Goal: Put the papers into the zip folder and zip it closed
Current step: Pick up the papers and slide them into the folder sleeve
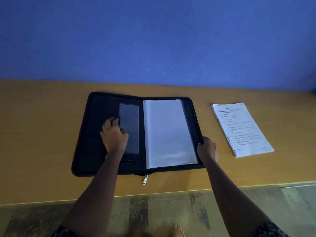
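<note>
Bare toes (pixel 177 230) show at the bottom edge on a streaky floor (pixel 171 207), and both arms reach up over the near edge of the wooden table (pixel 42 134). The silver zipper pull (pixel 145 179) dangles off the folder's near edge at the spine, so the zip is undone. The black zip folder (pixel 89 137) lies spread flat, both covers down on the table. The left hand (pixel 113 134) rests on the left inside cover, fingers loosely curled with the tips at the edge of a clear pocket (pixel 129 129), gripping nothing I can make out. The right hand (pixel 206 148) is pinched onto the folder's right rim, thumb on top. Clear sleeves (pixel 165 132) fill the right half. The papers (pixel 241 129) sit in a stack well right of the folder, outside it. Behind it all, a blue wall (pixel 153 40).
</note>
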The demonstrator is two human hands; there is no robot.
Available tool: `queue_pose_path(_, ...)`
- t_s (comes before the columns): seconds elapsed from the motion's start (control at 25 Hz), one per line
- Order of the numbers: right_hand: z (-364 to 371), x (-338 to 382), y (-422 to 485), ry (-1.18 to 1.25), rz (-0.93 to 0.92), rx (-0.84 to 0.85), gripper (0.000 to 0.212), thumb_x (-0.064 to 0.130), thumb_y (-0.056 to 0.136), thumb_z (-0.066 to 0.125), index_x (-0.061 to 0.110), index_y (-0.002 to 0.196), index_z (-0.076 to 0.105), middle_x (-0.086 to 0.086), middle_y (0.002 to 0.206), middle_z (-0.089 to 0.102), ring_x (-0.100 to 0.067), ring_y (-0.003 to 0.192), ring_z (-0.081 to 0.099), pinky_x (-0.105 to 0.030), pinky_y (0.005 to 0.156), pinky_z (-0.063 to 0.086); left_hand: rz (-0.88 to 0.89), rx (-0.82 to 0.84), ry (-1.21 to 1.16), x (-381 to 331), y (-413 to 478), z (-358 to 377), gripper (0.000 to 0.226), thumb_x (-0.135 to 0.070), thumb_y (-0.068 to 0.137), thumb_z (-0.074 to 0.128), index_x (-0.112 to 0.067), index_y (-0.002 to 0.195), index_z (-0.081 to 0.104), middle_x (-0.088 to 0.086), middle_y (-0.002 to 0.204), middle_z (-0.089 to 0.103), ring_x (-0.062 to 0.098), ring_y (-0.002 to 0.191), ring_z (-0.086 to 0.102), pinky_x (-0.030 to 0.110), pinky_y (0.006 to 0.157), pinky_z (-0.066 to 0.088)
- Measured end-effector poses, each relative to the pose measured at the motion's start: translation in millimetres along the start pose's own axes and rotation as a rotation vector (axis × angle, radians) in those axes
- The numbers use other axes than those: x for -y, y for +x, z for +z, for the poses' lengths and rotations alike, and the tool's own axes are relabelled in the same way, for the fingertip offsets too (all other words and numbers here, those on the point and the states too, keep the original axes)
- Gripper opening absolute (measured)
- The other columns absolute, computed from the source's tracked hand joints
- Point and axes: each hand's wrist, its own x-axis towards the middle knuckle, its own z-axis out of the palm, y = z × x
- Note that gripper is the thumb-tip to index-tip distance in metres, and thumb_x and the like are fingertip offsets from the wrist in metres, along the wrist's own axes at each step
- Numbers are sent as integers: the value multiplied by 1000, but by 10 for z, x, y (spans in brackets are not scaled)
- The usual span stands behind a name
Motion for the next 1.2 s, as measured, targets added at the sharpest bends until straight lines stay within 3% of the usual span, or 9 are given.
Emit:
queue_pose_path(0.16,-234,-255,205,2,20,-25,40,15,93,50,17,133,54,-16,119,65,-35,99,63,-39,72,54,-41,89,-239,-732,-69,239,38,-5,91,51,-5,128,57,18,129,56,35,115,55,44,90,48)
queue_pose_path(0.32,-491,-585,551,62,69,-33,38,15,92,53,16,130,57,-15,120,65,-36,104,61,-37,74,52,-28,262,-357,-1571,-280,599,36,-8,92,51,-8,127,60,12,130,60,29,118,57,35,96,45)
queue_pose_path(0.4,-642,-743,783,106,81,-31,39,14,89,54,15,128,59,-15,122,64,-36,107,60,-37,77,51,-46,345,-384,-1992,-423,807,35,-11,92,52,-8,125,62,10,127,63,28,120,56,32,98,43)
queue_pose_path(0.56,-930,-1162,1330,76,61,-11,42,17,90,57,9,131,55,-17,129,59,-35,122,50,-37,85,45,-26,505,-386,-2796,-748,1342,30,-17,92,58,-5,119,64,11,118,67,27,111,61,26,84,45)
queue_pose_path(0.68,-1137,-1500,1726,-12,71,34,52,27,92,59,4,136,47,-19,138,50,-36,132,38,-42,100,39,-12,609,-270,-3240,-1011,1749,32,-20,90,60,-3,116,62,13,118,66,30,110,61,32,86,49)
queue_pose_path(0.92,-1285,-2048,2352,-60,176,159,77,44,87,64,4,144,32,-19,147,34,-38,135,28,-45,105,33,-75,553,-218,-3740,-1186,2156,18,-13,91,57,-1,101,64,11,106,67,28,93,66,29,64,50)
queue_pose_path(1.08,-1274,-2072,2511,-120,146,141,84,50,80,70,2,140,37,-19,142,35,-37,133,28,-46,101,38,-175,524,-233,-3940,-1114,2323,24,-18,89,61,-4,109,63,8,113,67,27,101,66,32,74,53)
queue_pose_path(1.2,-1266,-2128,2674,-43,182,196,87,50,72,78,1,134,40,-19,135,48,-38,128,42,-45,104,39,-289,528,-208,-3993,-1070,2392,38,-24,88,67,-6,119,57,9,121,64,29,111,62,34,82,52)
